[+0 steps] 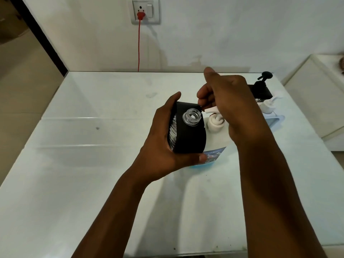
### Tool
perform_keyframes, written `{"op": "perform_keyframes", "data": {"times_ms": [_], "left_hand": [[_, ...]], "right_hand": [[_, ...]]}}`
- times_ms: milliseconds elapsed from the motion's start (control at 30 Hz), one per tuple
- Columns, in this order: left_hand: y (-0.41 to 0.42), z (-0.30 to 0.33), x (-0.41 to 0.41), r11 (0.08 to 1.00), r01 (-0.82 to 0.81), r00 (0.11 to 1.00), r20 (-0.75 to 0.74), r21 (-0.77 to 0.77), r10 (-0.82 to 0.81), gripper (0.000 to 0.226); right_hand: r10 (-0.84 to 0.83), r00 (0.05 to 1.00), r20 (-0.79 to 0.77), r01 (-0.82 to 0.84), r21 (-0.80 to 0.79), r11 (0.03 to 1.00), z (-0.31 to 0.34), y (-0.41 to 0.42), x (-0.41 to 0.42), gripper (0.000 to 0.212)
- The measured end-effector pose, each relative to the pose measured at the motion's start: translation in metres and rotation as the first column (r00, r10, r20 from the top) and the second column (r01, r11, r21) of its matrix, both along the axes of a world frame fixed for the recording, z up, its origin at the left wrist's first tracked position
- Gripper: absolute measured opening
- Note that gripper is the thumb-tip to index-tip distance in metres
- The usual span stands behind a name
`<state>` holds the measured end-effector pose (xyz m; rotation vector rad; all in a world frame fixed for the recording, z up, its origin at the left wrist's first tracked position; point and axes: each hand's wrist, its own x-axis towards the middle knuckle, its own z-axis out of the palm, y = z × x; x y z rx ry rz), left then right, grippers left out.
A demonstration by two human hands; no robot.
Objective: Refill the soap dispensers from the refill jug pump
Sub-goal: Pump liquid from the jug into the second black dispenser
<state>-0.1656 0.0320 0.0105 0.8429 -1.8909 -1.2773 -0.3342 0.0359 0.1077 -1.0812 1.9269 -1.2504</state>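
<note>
White tabletop (93, 174) spreads bare toward the left and lower edges of the frame, with wide room there. Centre frame, the left hand (163, 146) grasps a black dispenser (188, 135), its clear neck uncapped, beside the refill jug (217, 146). The right hand (229, 105) curls over the jug's white pump (214, 120). More dispensers (262, 90) crowd the right edge.

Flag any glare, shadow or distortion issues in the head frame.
Head view: wide-angle bowing bends the table edges; soft glare streaks on its glossy top; arm shadows fall toward the camera; dim, greenish light. The left hand and its open dispenser bottle are sharp; the right hand hides most of the jug pump.
</note>
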Motion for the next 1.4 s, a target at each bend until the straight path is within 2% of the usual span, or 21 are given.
{"op": "perform_keyframes", "data": {"times_ms": [133,267,567,933,1033,1133,1200,1267,1400], "left_hand": [[0.000,0.000,-0.002,0.998,-0.015,1.000,0.012,-0.057,0.016,0.135],[0.002,0.002,-0.006,0.996,-0.048,0.999,-0.006,-0.074,0.048,0.132],[0.003,-0.001,-0.006,0.993,-0.063,0.998,-0.011,-0.103,0.062,0.130],[0.004,0.002,-0.009,0.990,-0.064,0.998,0.003,-0.128,0.064,0.128],[0.003,0.002,-0.010,0.992,-0.056,0.998,0.002,-0.114,0.057,0.128],[0.003,0.000,-0.010,0.993,-0.050,0.999,-0.008,-0.102,0.050,0.130],[0.003,0.000,-0.010,0.993,-0.052,0.999,0.000,-0.105,0.053,0.128],[0.003,0.000,-0.010,0.992,-0.055,0.998,0.014,-0.111,0.057,0.128],[0.001,-0.002,-0.009,0.991,-0.058,0.998,0.026,-0.119,0.061,0.129]], "right_hand": [[-0.034,0.998,-0.062,0.034,-0.008,0.999,-0.005,-0.005,0.004,0.043],[-0.028,0.999,-0.024,0.029,0.024,0.999,-0.008,-0.007,0.005,0.034],[0.073,0.986,-0.153,-0.061,0.079,0.995,-0.014,-0.007,0.010,0.034],[0.007,0.999,-0.040,-0.003,0.104,0.995,-0.005,-0.002,0.004,0.040],[0.067,0.991,-0.114,-0.052,0.124,0.991,-0.006,-0.003,0.003,0.037],[0.142,0.955,-0.261,-0.111,0.131,0.985,-0.007,-0.001,0.003,0.036],[0.162,0.946,-0.282,-0.128,0.135,0.982,-0.010,0.001,0.003,0.036],[0.146,0.963,-0.226,-0.123,0.113,0.986,-0.016,0.003,0.003,0.034],[0.039,0.999,0.014,-0.040,0.063,0.997,-0.010,0.001,0.007,0.032]]}}
